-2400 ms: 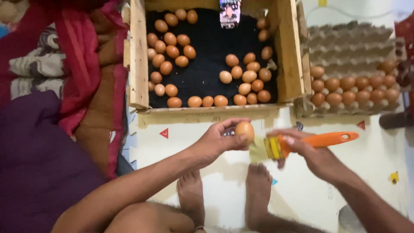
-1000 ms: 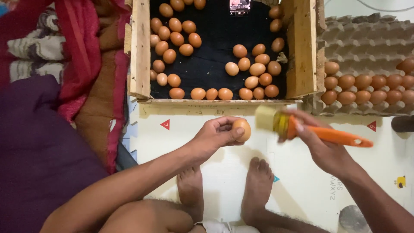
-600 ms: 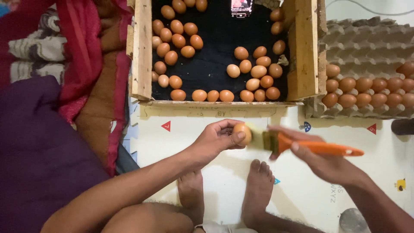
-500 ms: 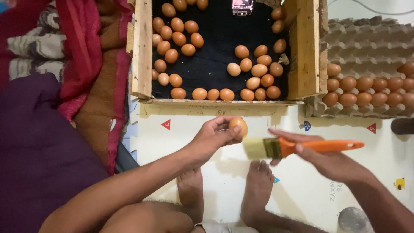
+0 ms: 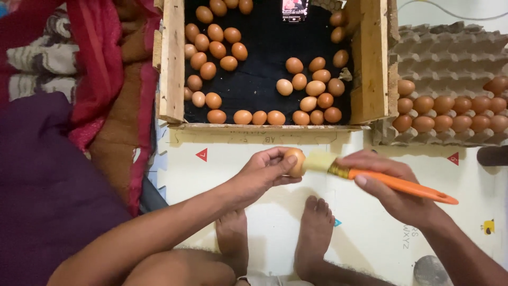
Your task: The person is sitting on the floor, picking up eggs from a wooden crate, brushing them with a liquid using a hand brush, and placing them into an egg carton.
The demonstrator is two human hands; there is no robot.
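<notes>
My left hand [image 5: 264, 172] holds a brown egg [image 5: 296, 160] above the pale floor mat. My right hand [image 5: 394, 185] grips an orange-handled brush [image 5: 391, 181], and its pale bristles touch the right side of the egg. Beyond my hands stands a wooden crate [image 5: 172, 63] with a black lining and several loose brown eggs inside. To the right lies a grey pulp egg tray [image 5: 450, 47] with two rows of eggs along its near edge.
My bare feet [image 5: 275, 235] rest on the mat [image 5: 211, 175] under my hands. Red, brown and purple cloths [image 5: 79, 106] lie piled at the left. A small dark device [image 5: 295, 9] sits at the crate's far end. A round grey object [image 5: 431, 270] lies at bottom right.
The brush has stroked back and forth beside the egg and now touches its right side again. My left hand has kept the egg in about the same place.
</notes>
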